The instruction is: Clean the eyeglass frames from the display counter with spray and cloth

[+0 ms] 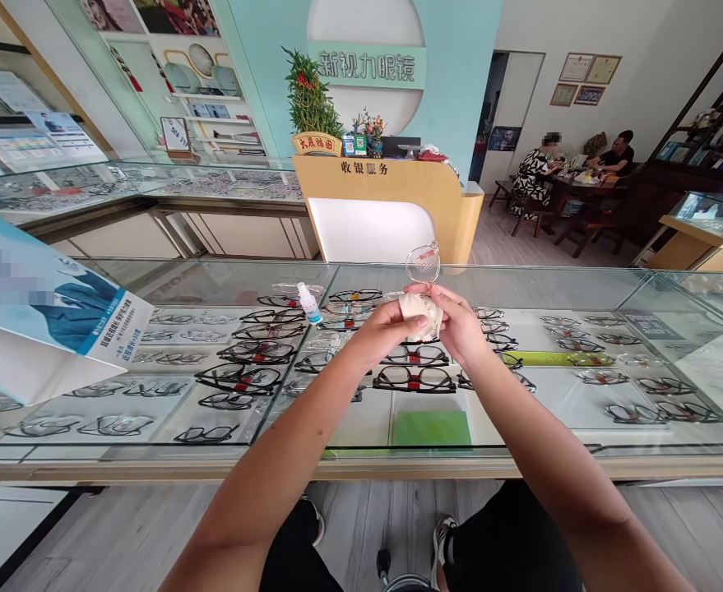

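Above the glass counter, a pair of eyeglasses (424, 263) is held up between my two hands, one round lens standing above the fingers. A cream-coloured cloth (419, 315) covers the lower part of the glasses. My left hand (393, 321) pinches the cloth with its thumb across the front. Closed as well, my right hand (456, 321) grips the glasses from the right side, its fingertips near the lens rim. The other lens is hidden by cloth and fingers. To the left of my hands, a small white spray bottle (310, 304) with a blue label stands on the counter.
Rows of eyeglass frames (256, 353) lie inside the glass display counter (349, 455). A blue and white cardboard sign (58, 304) stands at the left. Beyond are a wooden cashier desk (386, 177) and two people (614, 156) seated at a table at the back right.
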Tool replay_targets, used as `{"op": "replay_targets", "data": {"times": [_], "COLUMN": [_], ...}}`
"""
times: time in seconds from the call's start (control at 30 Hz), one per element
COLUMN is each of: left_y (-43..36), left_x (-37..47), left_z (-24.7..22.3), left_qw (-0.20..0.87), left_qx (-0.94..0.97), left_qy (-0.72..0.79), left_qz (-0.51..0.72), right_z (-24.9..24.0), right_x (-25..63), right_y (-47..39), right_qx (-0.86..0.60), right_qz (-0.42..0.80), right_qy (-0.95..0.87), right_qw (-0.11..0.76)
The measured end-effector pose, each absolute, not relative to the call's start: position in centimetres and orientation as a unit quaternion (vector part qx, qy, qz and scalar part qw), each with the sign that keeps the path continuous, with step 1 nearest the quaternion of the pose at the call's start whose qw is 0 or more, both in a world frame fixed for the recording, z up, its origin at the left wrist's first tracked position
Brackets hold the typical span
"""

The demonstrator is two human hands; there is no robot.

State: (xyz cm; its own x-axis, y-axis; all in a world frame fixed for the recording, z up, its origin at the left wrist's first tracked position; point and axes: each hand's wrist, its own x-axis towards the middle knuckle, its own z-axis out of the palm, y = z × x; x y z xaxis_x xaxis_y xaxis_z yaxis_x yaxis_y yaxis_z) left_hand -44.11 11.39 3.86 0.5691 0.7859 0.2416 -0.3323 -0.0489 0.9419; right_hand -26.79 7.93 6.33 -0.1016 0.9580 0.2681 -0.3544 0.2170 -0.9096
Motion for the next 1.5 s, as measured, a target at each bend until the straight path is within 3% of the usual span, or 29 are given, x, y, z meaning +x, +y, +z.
{"op": "replay_targets", "data": {"times": [0.67, 0.97, 1.13, 1.5], "left_y": [9.4, 10.8, 11.1, 10.0], "left_x": [-42.2, -43.0, -44.4, -43.6], "left_z": [4.3, 3.7, 4.3, 5.0], "left_qw": [0.562, 0.623, 0.692, 0.616], "left_qx": [0.555, 0.540, 0.578, 0.630], "left_qy": [0.271, 0.241, 0.158, 0.196], "left_qz": [0.550, 0.512, 0.403, 0.430], "right_z": [5.6, 6.2, 6.4, 6.5], "right_x": [-28.6, -27.8, -27.2, -28.0], "right_y": [7.2, 7.3, 7.6, 7.2], "right_qx": [-0.286, -0.308, -0.318, -0.297], "right_qz": [0.511, 0.527, 0.543, 0.566], "right_qy": [-0.538, -0.498, -0.470, -0.456], "right_qw": [0.606, 0.616, 0.619, 0.619]}}
